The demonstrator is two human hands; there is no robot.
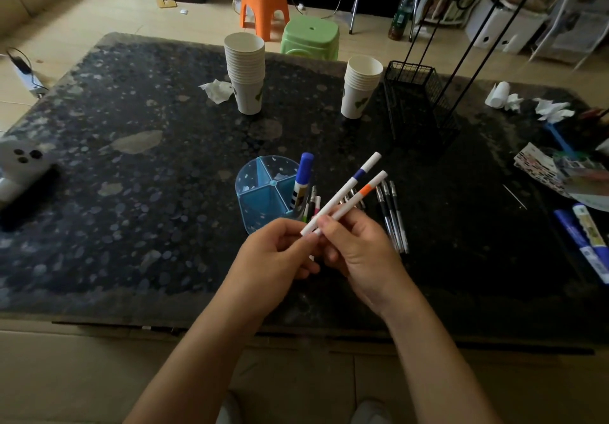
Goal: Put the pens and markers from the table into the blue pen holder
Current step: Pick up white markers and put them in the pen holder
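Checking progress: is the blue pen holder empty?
No. The blue pen holder stands upright with a blue-capped marker and thinner pens in one compartment.

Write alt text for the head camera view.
Two bare hands, left hand and right hand, hold two white markers above a dark speckled table, beside a blue pen holder with a few pens in it. More pens lie on the table to the right.

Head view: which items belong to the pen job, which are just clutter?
Job:
blue pen holder
two white markers held in both hands
pens on table
blue markers at right edge

Clutter:
paper cup stacks
wire basket
crumpled tissues
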